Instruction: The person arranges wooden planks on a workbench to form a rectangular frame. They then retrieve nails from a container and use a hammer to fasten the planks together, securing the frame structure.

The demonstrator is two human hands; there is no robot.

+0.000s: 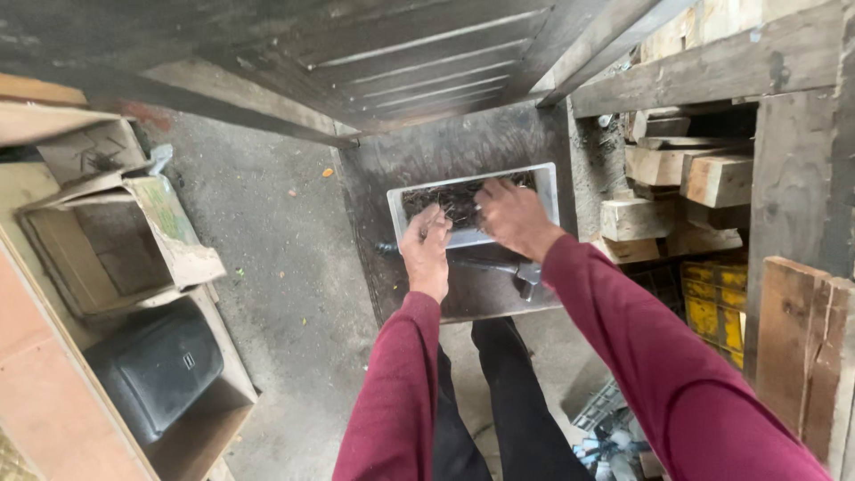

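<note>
A white plastic tray [548,187] full of dark nails [454,200] sits on a dark metal plate [419,156] on the ground. My left hand [426,252] is at the tray's near left edge, fingers curled as if pinching nails, though I cannot see what it holds. My right hand [512,216] reaches into the tray over the nails, fingers bent down among them. A hammer [521,272] lies on the plate just in front of the tray, between my arms. Both sleeves are dark red.
Open cardboard boxes [116,240] and a black case [156,370] lie at the left. Stacked wood blocks [681,183] fill a shelf at the right, with yellow crates [717,307] below. A slatted dark wooden panel [401,53] stands ahead. My legs [499,401] are below.
</note>
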